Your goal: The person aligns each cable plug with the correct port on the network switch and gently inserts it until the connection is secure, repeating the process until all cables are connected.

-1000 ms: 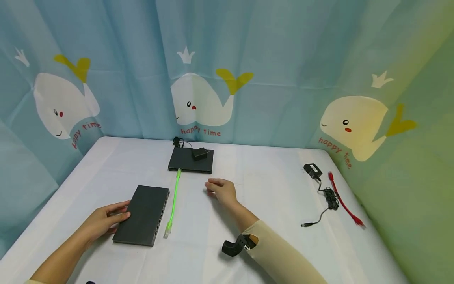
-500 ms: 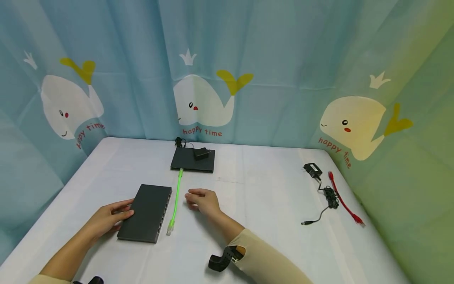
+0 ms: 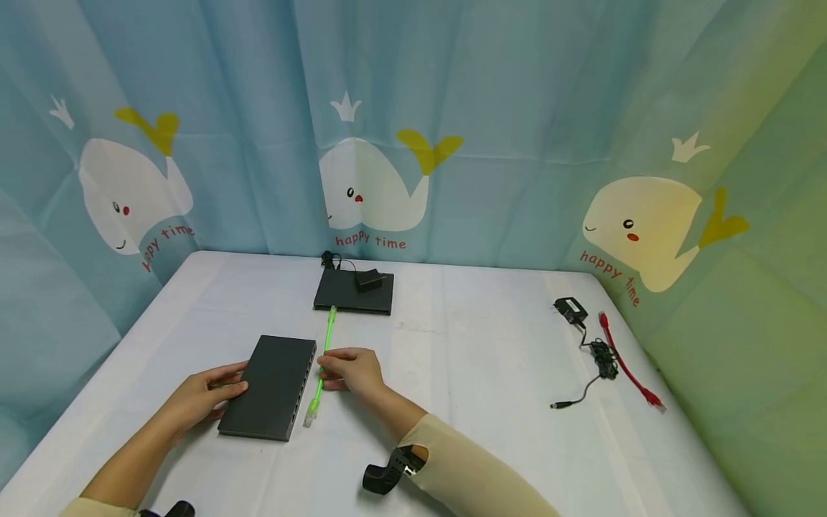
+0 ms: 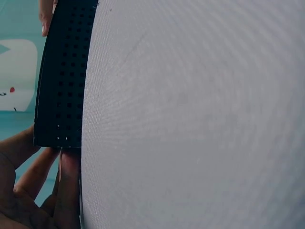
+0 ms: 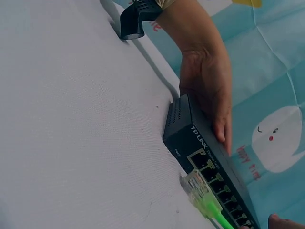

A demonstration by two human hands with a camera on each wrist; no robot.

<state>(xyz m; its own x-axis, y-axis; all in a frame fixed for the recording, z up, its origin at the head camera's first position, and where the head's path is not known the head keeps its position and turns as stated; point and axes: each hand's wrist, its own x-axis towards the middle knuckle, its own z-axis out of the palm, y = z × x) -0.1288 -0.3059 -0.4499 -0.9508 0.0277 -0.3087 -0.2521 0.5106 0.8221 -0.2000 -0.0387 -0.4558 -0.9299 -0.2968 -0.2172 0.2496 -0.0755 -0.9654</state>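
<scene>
My left hand point(image 3: 199, 398) grips the left side of a black Ethernet switch point(image 3: 271, 388), thumb on its top, fingers at its edge. Ports and TP-LINK lettering show on the switch point(image 5: 190, 138) in the right wrist view; in the left wrist view the switch point(image 4: 64, 86) shows a perforated side. Over a green network cable point(image 3: 316, 398) lies my right hand point(image 3: 355, 372), fingertips at its middle; whether they pinch it is unclear. The cable's clear plug point(image 5: 196, 183) lies beside the ports. Its far end meets a second black switch point(image 3: 336, 291); whether it is plugged in is unclear.
A black power adapter point(image 3: 369, 281) lies on the far switch. At the right are another adapter point(image 3: 571, 310) with a bundled cord point(image 3: 604, 359) and a red network cable point(image 3: 623, 366). A whale-print curtain point(image 3: 517, 108) borders the white table point(image 3: 491, 345).
My right hand has moved left and slightly towards me, from beside the green cable onto its middle. The left hand keeps its hold on the near switch. The head view has shifted slightly.
</scene>
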